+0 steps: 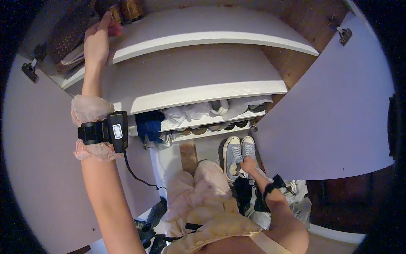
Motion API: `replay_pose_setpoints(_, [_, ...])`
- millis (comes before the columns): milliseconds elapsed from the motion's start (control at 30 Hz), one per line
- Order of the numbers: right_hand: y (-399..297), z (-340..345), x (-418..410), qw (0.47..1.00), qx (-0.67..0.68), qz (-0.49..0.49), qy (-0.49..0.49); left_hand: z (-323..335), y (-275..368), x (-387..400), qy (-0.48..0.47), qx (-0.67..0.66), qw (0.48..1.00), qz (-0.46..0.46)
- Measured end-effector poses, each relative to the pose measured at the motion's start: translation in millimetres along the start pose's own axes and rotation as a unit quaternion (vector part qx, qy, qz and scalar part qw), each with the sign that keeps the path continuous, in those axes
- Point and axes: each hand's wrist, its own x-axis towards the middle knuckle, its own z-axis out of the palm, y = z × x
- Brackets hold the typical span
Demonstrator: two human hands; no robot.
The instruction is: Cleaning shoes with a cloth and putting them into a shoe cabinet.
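Observation:
My left hand [96, 39] is raised to the left end of the upper white shelf [203, 36], by a dark perforated shoe [68, 41] and a brown shiny item [132, 10]. Something pink-red shows at its fingers; whether I hold it, I cannot tell. Low at the right, my right hand [249, 165] is at the heel end of a light blue canvas sneaker [248, 147] with white laces, its fingers closed around that part. The matching sneaker [233, 155] is just left of it, toe towards the cabinet.
Two cabinet doors stand open, left [47, 152] and right [326, 104]. Lower shelves hold plastic-wrapped shoes [190, 112] and a dark blue bag [149, 125]. Dark shoes [157, 211] lie at lower left. Plastic bags [299, 203] are beside my right arm. A cable hangs from my left forearm.

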Motion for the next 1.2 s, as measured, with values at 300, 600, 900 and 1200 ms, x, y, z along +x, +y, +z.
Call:
replay_pose_setpoints(300, [-74.9,-222.7,-112.6,0.972,0.231,-0.019,0.018,-2.5,7.1,-1.2,0.009,0.053,0.998,0.039])
replay_pose_setpoints(600, [-166.7,-368.4,-231.4,0.957,0.156,-0.172,0.176,-1.0,-5.3,-0.1,-0.018,-0.093,0.995,0.012])
replay_pose_setpoints(900, [-208.5,-429.9,-274.5,0.831,0.141,-0.412,0.347,16.5,-3.7,-0.8,-0.002,0.003,1.000,0.030])
replay_pose_setpoints(1200, [-230.8,-442.0,-249.6,0.802,0.146,-0.463,0.347,-4.6,16.6,-9.0,0.006,0.014,1.000,-0.011])
